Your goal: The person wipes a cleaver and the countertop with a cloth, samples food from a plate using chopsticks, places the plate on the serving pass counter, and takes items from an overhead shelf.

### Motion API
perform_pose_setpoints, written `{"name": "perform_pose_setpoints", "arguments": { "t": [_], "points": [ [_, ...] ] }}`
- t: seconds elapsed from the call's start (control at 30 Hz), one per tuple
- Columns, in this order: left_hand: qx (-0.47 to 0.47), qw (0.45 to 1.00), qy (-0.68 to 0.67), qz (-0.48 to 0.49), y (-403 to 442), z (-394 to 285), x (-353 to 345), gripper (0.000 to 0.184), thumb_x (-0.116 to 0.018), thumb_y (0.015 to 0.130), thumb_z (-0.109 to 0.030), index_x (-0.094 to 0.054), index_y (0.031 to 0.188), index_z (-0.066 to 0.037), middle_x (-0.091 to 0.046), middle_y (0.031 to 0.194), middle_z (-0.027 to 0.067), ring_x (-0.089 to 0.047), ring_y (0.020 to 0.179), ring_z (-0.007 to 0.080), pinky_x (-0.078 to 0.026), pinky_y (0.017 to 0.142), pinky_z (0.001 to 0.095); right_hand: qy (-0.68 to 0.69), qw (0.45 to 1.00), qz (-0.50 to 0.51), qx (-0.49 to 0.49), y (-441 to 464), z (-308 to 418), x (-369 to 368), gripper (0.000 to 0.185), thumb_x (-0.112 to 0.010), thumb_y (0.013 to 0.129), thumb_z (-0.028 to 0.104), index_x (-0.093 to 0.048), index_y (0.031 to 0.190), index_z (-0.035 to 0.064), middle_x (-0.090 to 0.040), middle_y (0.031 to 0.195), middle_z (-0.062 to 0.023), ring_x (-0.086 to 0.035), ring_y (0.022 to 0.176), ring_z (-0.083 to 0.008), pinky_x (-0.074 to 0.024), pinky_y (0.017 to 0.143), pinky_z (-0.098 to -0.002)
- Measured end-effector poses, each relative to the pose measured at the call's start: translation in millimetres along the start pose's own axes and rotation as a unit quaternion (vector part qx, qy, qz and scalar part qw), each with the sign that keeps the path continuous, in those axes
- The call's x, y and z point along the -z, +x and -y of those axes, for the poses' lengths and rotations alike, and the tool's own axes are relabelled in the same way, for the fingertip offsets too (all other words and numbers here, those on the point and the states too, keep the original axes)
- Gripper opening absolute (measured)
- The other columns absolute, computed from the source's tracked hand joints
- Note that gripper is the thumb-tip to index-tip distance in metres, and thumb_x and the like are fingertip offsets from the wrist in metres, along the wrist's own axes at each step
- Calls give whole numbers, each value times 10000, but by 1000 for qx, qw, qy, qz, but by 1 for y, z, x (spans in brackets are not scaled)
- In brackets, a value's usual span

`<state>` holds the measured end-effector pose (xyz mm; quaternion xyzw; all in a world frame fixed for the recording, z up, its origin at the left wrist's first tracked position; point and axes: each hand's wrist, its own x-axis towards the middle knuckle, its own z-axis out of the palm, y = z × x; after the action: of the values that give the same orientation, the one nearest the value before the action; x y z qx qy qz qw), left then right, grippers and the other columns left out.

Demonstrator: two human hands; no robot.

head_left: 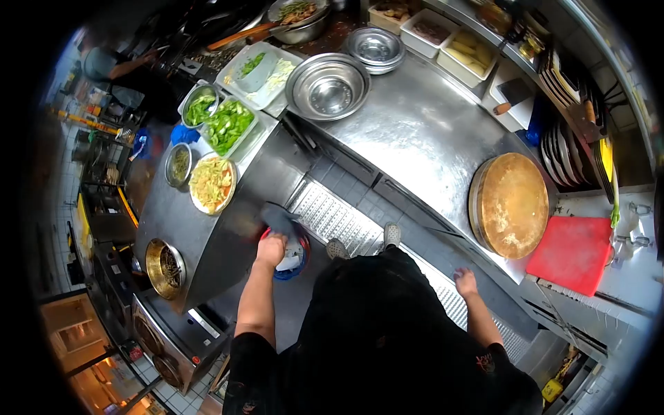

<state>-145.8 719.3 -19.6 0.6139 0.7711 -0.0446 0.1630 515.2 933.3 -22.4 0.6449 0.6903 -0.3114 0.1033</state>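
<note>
My left hand (272,250) is closed around a dark grey cloth-like thing (279,219), blurred at its edges, above a bin (293,254) with a blue and red rim and whitish contents. The bin stands on the floor beside the left counter (242,180). Low over the floor grating on the right hangs my right hand (465,281), its fingers partly curled and apart, with nothing in them. The round wooden chopping board (513,205) lies on the right counter, farther right than that hand.
Steel bowls (328,88) are stacked on the steel counter (422,117). A red board (570,254) lies at the right. Trays of green vegetables (230,127) and a plate of shredded food (212,183) are on the left counter. Another person (114,68) stands at the upper left.
</note>
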Motion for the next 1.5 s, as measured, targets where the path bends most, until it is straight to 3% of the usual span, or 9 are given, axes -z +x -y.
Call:
{"name": "perform_pose_setpoints", "arguments": {
  "t": [0.13, 0.4, 0.5, 0.8, 1.0, 1.17, 1.27, 1.37, 1.5],
  "points": [
    [271, 941, -130, -156, -37, 7, -22, 191, -568, 861, -132, -725, 962, -92, -710, 971, 164, -675, 948, 359, -544, 831, 464, 47, 993, -31, 107, 11, 134, 1, 374, -680, 853, 212, -663, 1194, 58, -537, 1374, -241, -503, 1293, -395, -412, 1102, -418],
    [-35, 953, -291, -81, -17, -88, 86, 163, -633, 855, -126, -671, 962, -10, -651, 896, 225, -639, 875, 417, -515, 786, 497, 137, 905, 141, 377, -24, 394, -14, 823, -848, 761, 258, -456, 1468, 103, -298, 1565, -264, -376, 1417, -406, -384, 1144, -402],
    [-137, 828, -494, -229, 12, -121, 133, 310, -680, 856, -77, -656, 1153, 10, -672, 1057, 218, -653, 995, 396, -528, 866, 439, 77, 922, 166, 341, -29, 450, 2, 683, -842, 726, 136, -557, 1341, 54, -609, 1274, -245, -620, 1166, -364, -500, 995, -416],
    [16, 841, -509, -185, 14, -77, 109, 546, -695, 911, -161, -499, 1401, -23, -574, 1333, 221, -594, 1203, 329, -507, 982, 395, -55, 849, -405, 335, 147, 439, 201, 775, -764, 778, 49, -426, 1474, 73, -290, 1537, -324, -383, 1374, -491, -361, 1137, -460],
    [385, 323, -768, -397, 31, 49, 7, 408, -569, 936, 24, -468, 1331, -1, -621, 1111, 146, -670, 939, 251, -582, 800, 354, -20, 891, -291, 349, 209, 457, 196, 607, -744, 876, 238, -517, 1398, 27, -380, 1503, -299, -407, 1386, -428, -365, 1131, -457],
    [470, 209, -729, -452, 49, 93, 19, 399, -550, 937, 17, -474, 1328, 19, -639, 1069, 166, -687, 842, 253, -588, 670, 326, -26, 924, -206, 322, 254, 458, 173, 613, -755, 856, 232, -529, 1387, 26, -390, 1497, -298, -405, 1386, -427, -372, 1126, -445],
    [462, 301, -736, -393, 66, 96, -8, 192, -587, 953, -32, -588, 1143, -9, -654, 875, 115, -678, 721, 223, -570, 600, 313, -97, 934, -226, 258, 290, 433, 182, 608, -776, 819, 228, -557, 1345, 16, -388, 1499, -297, -415, 1376, -425, -370, 1141, -443],
    [459, 772, -413, -153, 55, 78, -90, 283, -613, 875, -199, -671, 1030, 31, -706, 877, 231, -704, 807, 352, -557, 715, 461, -84, 938, -243, 233, 312, 415, 204, 617, -780, 809, 214, -555, 1350, 21, -391, 1498, -294, -416, 1374, -422, -371, 1145, -444],
    [304, 885, -332, 122, 30, 19, -143, 427, -645, 859, -336, -657, 1126, -3, -703, 1008, 258, -669, 1001, 424, -510, 911, 487, -11, 924, -293, 245, 316, 434, 231, 610, -778, 794, 158, -557, 1348, 31, -437, 1469, -273, -469, 1325, -422, -409, 1113, -441]
  ]
}}
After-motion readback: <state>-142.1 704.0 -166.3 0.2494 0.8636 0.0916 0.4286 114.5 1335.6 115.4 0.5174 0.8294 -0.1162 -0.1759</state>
